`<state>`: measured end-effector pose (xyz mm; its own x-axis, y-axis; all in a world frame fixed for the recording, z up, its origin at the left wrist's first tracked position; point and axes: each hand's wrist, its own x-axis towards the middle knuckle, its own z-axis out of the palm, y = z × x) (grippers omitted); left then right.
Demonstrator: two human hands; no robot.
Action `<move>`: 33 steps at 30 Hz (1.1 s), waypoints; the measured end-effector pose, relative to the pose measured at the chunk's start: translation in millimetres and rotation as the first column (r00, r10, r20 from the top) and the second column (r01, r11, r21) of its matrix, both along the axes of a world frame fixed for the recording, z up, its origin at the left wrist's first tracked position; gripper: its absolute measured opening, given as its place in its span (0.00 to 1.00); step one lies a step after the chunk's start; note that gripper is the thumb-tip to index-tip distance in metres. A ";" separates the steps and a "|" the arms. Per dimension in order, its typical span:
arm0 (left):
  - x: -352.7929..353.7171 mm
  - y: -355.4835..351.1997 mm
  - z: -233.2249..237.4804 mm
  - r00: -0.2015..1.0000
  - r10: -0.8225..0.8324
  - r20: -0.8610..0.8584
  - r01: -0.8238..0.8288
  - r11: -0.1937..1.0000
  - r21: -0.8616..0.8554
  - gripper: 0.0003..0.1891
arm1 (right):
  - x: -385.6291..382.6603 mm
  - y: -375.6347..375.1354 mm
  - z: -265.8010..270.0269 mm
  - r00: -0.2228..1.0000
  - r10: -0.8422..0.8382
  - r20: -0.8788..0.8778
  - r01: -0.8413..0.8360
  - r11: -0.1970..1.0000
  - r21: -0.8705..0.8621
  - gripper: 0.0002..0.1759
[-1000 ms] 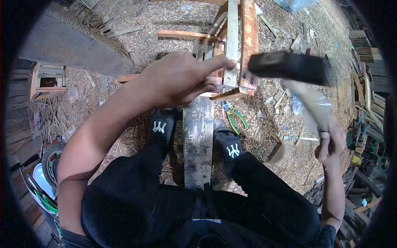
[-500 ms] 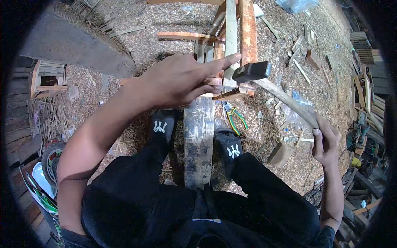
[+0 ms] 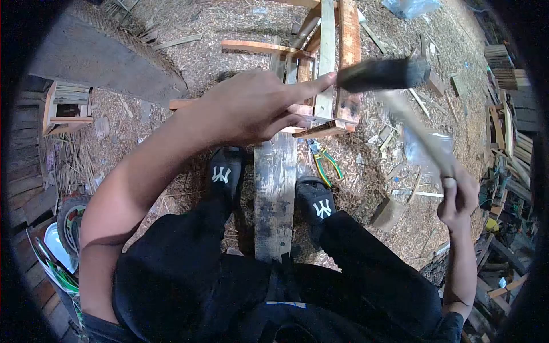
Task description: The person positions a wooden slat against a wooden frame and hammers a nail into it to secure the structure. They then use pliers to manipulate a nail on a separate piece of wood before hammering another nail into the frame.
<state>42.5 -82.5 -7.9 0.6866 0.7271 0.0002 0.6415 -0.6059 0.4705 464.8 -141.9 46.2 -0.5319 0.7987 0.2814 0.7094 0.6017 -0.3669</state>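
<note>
My left hand (image 3: 251,106) rests on a wooden frame (image 3: 331,68) of nailed slats, fingers stretched out against an upright slat. My right hand (image 3: 457,197) grips the wooden handle of a hammer (image 3: 383,74). Its dark head is blurred and raised just right of the frame's top corner, close to my left fingertips. The frame stands on the end of a worn plank (image 3: 274,194) that runs between my two black shoes.
Green-handled pliers (image 3: 323,160) lie on the wood-chip ground by my right shoe. A wood block (image 3: 388,212) sits to the right. Scrap timber is piled at the right edge. A small wooden crate (image 3: 63,108) stands at the left, beside a large grey slab (image 3: 97,60).
The hammer head struck down onto the frame's corner half a second ago and has swung back up. My left hand has stayed on the frame.
</note>
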 end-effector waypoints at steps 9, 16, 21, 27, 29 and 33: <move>-2.8 -0.2 -5.9 0.999 -0.016 0.032 0.015 0.999 0.040 0.29 | -3.4 -3.3 3.4 0.998 -0.025 0.065 0.025 1.000 0.003 0.21; -1.0 0.1 -6.0 1.000 -0.003 -0.005 0.003 1.000 -0.019 0.40 | -18.8 2.9 4.7 0.998 0.057 -0.006 -0.058 0.997 -0.057 0.19; 1.3 0.0 0.3 0.998 -0.011 0.054 0.011 1.000 -0.007 0.36 | -9.5 3.2 0.1 0.998 0.040 0.049 -0.037 0.997 -0.066 0.20; -1.1 -1.5 -0.3 0.999 -0.006 0.050 0.004 0.999 0.055 0.28 | 2.0 -3.2 -4.1 0.998 -0.001 0.058 -0.004 0.997 0.078 0.20; 1.8 -0.7 7.3 1.000 0.000 0.014 0.000 1.000 0.023 0.27 | -9.7 9.9 -5.5 0.991 0.119 0.066 -0.117 0.993 -0.024 0.19; -2.3 0.1 -4.9 0.997 -0.003 0.074 0.001 1.000 0.028 0.24 | 4.5 -7.5 -2.1 0.999 -0.036 0.030 0.034 0.998 0.058 0.16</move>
<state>40.2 -82.4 -12.9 0.6853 0.7247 0.0715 0.6041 -0.6206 0.5000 469.3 -149.4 44.1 -0.5129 0.8001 0.3112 0.7410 0.5956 -0.3102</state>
